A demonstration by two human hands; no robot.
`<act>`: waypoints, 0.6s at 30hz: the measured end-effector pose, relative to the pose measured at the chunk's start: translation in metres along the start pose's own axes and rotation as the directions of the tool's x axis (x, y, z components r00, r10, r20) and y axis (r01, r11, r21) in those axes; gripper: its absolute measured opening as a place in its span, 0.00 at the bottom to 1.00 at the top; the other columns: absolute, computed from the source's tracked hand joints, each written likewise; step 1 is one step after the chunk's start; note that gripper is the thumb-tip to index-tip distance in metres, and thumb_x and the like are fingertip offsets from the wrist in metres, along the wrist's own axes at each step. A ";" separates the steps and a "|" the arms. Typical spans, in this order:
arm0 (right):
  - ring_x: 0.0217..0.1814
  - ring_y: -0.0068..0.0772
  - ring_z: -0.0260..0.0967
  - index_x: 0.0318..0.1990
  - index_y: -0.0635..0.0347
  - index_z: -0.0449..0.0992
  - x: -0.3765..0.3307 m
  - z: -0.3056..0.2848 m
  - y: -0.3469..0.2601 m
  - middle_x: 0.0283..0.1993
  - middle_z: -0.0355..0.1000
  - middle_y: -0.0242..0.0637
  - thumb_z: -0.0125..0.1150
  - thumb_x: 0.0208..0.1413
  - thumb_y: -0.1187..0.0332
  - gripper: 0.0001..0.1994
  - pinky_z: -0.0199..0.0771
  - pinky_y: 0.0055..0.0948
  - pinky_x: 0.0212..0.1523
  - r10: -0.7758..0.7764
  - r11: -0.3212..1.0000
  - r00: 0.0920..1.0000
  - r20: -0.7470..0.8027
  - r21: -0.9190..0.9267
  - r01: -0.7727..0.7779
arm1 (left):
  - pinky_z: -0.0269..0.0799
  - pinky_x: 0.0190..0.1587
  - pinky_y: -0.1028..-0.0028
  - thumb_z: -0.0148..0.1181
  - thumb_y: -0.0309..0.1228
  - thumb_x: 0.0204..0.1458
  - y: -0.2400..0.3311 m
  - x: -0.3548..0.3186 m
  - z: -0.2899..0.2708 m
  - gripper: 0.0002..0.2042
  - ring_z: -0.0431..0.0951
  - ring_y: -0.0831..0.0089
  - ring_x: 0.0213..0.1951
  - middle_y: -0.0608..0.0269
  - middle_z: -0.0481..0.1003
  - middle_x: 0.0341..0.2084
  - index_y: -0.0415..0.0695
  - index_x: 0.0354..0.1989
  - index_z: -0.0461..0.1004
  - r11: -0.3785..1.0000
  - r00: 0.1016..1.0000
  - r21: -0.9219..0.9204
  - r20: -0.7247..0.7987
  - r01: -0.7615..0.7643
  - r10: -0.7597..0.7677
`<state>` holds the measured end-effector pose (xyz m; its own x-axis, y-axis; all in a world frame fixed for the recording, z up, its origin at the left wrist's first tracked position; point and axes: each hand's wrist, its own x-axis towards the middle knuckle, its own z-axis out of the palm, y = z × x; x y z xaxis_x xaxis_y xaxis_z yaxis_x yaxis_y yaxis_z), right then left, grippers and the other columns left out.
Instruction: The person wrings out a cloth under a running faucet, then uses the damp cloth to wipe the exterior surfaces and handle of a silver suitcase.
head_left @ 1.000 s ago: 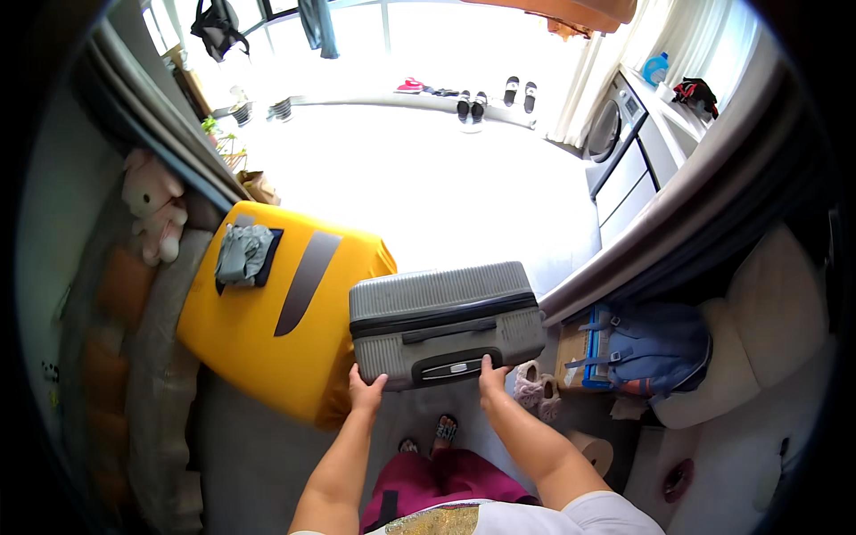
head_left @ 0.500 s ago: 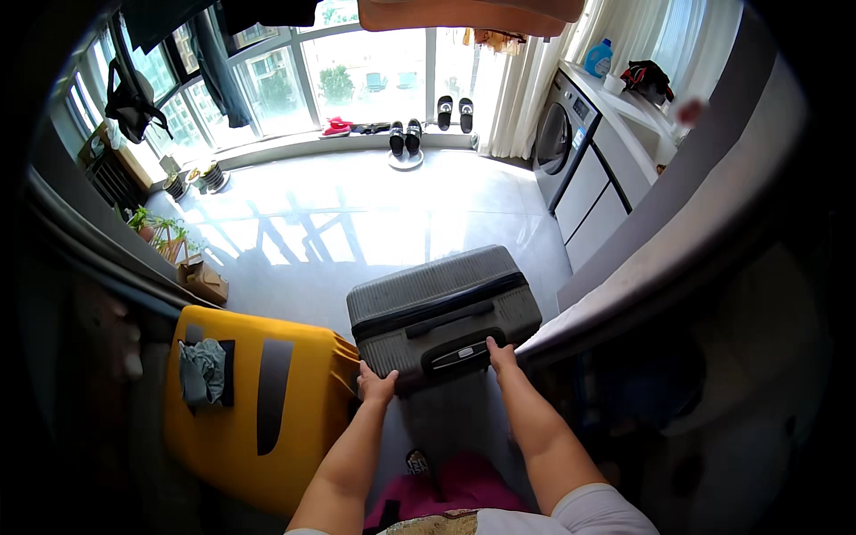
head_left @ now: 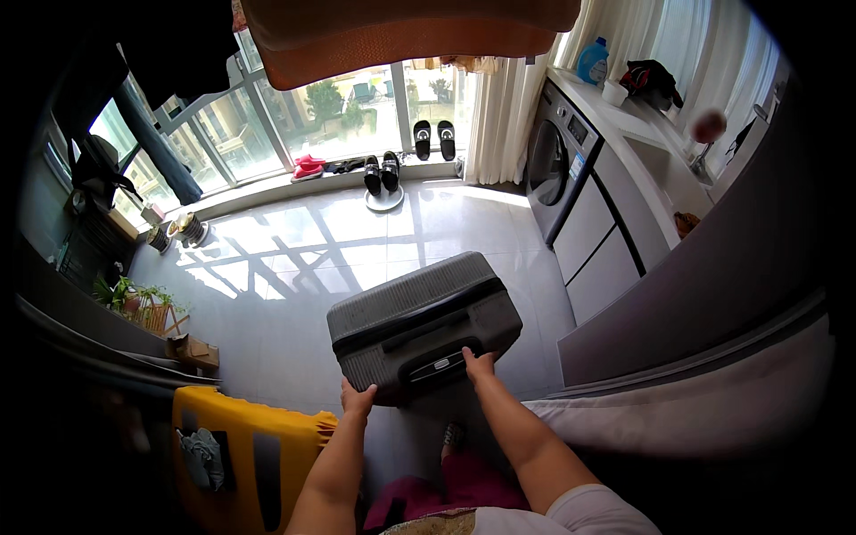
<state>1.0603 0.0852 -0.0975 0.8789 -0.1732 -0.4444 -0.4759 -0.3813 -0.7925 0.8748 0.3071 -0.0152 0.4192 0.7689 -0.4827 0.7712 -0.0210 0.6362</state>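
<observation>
A dark grey ribbed hard-shell suitcase [head_left: 419,308] is held out in front of me, slightly tilted, its handle side toward me. My left hand [head_left: 358,398] grips its near left corner, thumb on top and the other fingers hidden beneath. On the near right side, my right hand [head_left: 479,364] clasps the case beside its latch panel [head_left: 440,365], thumb up and the remaining fingers out of sight underneath. Whether the suitcase touches the floor cannot be made out.
A yellow-covered case [head_left: 236,419] with a grey cloth [head_left: 203,459] on it stands at my near left. Ahead are slippers [head_left: 382,174] by the window. A washing machine [head_left: 553,165] and counter line the right. Potted plants [head_left: 134,299] and a cardboard box [head_left: 193,351] sit left.
I have moved forward through the doorway toward the window with the suitcase in both hands. The yellow-covered case has slipped lower in view; more of the counter and sink shows.
</observation>
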 end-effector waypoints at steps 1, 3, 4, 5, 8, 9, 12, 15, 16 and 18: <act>0.64 0.53 0.61 0.66 0.72 0.47 0.011 0.004 -0.016 0.64 0.61 0.57 0.71 0.49 0.58 0.46 0.59 0.38 0.64 0.026 1.000 1.000 0.011 -0.018 -0.026 | 0.60 0.65 0.62 0.70 0.35 0.44 0.012 0.011 0.002 0.45 0.63 0.49 0.63 0.43 0.62 0.62 0.40 0.69 0.50 1.000 1.000 -0.008 -0.010 0.001 -0.002; 0.67 0.54 0.59 0.66 0.73 0.47 0.032 0.009 -0.043 0.66 0.58 0.59 0.70 0.49 0.56 0.47 0.58 0.38 0.65 0.062 0.998 0.996 0.070 -0.017 -0.061 | 0.60 0.64 0.62 0.70 0.34 0.44 0.031 0.033 0.009 0.45 0.64 0.50 0.63 0.43 0.63 0.62 0.41 0.69 0.50 1.000 1.000 -0.024 -0.024 0.003 -0.003; 0.68 0.55 0.58 0.66 0.73 0.46 0.043 0.011 -0.055 0.67 0.57 0.60 0.70 0.49 0.55 0.47 0.57 0.38 0.66 0.080 0.997 0.992 0.099 -0.018 -0.079 | 0.61 0.64 0.62 0.70 0.34 0.44 0.037 0.047 0.014 0.45 0.64 0.50 0.63 0.44 0.63 0.62 0.41 0.69 0.50 0.999 1.000 -0.032 -0.029 0.003 -0.004; 0.68 0.56 0.57 0.67 0.73 0.42 0.053 0.014 -0.065 0.67 0.56 0.62 0.69 0.49 0.53 0.50 0.58 0.38 0.66 0.081 0.996 0.990 0.114 -0.045 -0.076 | 0.61 0.64 0.63 0.70 0.34 0.44 0.044 0.058 0.019 0.45 0.64 0.50 0.63 0.44 0.63 0.62 0.41 0.69 0.49 0.999 0.999 -0.039 -0.033 0.002 -0.004; 0.68 0.59 0.57 0.70 0.74 0.29 0.094 0.016 -0.093 0.67 0.54 0.66 0.66 0.50 0.47 0.58 0.58 0.39 0.66 0.082 0.990 0.986 0.145 -0.122 -0.064 | 0.61 0.64 0.63 0.71 0.33 0.43 0.083 0.079 0.037 0.45 0.64 0.51 0.63 0.44 0.62 0.62 0.40 0.69 0.50 0.997 1.000 -0.078 -0.029 -0.001 -0.001; 0.70 0.59 0.55 0.70 0.75 0.31 0.102 0.015 -0.108 0.68 0.53 0.65 0.67 0.49 0.47 0.58 0.56 0.39 0.67 0.102 0.991 0.983 0.156 -0.099 -0.087 | 0.62 0.63 0.63 0.71 0.33 0.43 0.101 0.082 0.041 0.46 0.64 0.51 0.63 0.44 0.62 0.62 0.40 0.69 0.50 0.997 0.999 -0.071 -0.032 0.013 -0.015; 0.72 0.59 0.50 0.70 0.76 0.33 0.133 0.010 -0.147 0.70 0.49 0.64 0.66 0.48 0.45 0.58 0.53 0.39 0.69 0.147 0.989 0.974 0.174 -0.061 -0.138 | 0.62 0.63 0.63 0.72 0.32 0.42 0.144 0.102 0.059 0.46 0.64 0.51 0.63 0.45 0.62 0.63 0.40 0.69 0.49 0.997 1.000 -0.069 -0.014 0.018 -0.019; 0.73 0.59 0.48 0.71 0.72 0.32 0.182 0.009 -0.180 0.72 0.46 0.62 0.65 0.49 0.43 0.58 0.52 0.40 0.70 0.161 0.986 0.970 0.181 -0.058 -0.153 | 0.61 0.64 0.63 0.72 0.31 0.42 0.182 0.138 0.085 0.47 0.64 0.52 0.63 0.45 0.62 0.63 0.40 0.70 0.48 0.998 1.000 -0.066 -0.004 -0.018 0.018; 0.73 0.58 0.48 0.71 0.70 0.32 0.198 0.007 -0.189 0.73 0.45 0.61 0.64 0.49 0.42 0.58 0.52 0.41 0.70 0.183 0.983 0.966 0.182 -0.054 -0.176 | 0.61 0.64 0.63 0.72 0.32 0.43 0.197 0.146 0.099 0.47 0.63 0.51 0.63 0.45 0.60 0.64 0.41 0.70 0.47 0.997 1.000 -0.071 0.000 -0.005 0.005; 0.73 0.58 0.48 0.72 0.67 0.31 0.227 0.000 -0.205 0.73 0.44 0.59 0.62 0.50 0.41 0.57 0.52 0.43 0.70 0.228 0.974 0.955 0.191 -0.049 -0.223 | 0.60 0.65 0.64 0.71 0.33 0.43 0.229 0.163 0.124 0.48 0.61 0.50 0.64 0.45 0.58 0.65 0.41 0.71 0.46 0.997 1.000 -0.075 0.003 0.018 -0.018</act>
<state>1.3575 0.1239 -0.0354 0.7244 -0.0785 -0.6849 -0.6575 -0.3776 -0.6520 1.1790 0.3488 -0.0227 0.4065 0.7675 -0.4957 0.7404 0.0411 0.6709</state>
